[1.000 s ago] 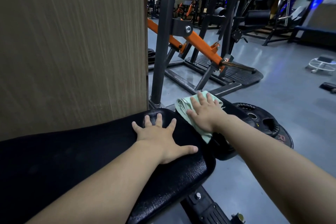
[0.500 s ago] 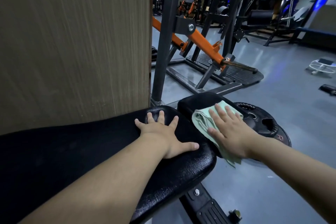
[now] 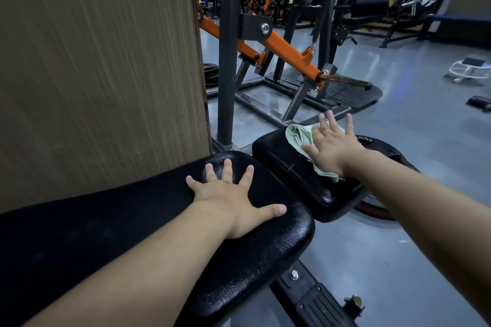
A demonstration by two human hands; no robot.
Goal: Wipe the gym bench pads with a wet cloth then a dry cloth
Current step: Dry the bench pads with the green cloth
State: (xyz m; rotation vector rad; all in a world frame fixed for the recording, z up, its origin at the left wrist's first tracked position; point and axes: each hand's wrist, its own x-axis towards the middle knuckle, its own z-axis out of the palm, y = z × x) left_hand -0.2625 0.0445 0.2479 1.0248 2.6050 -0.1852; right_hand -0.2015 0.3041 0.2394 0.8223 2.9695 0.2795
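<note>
Pressing your right hand, fingers spread, flattens the pale green cloth on the small black seat pad. Your left hand lies splayed on the long black pad. Weight plates sit just beyond your right hand; a brown panel stands left.

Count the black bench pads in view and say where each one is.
2. The long pad lies nearest, under the flat left hand. The smaller pad sits just beyond it, under the right hand and the green cloth. Machines behind may hide more.
</note>
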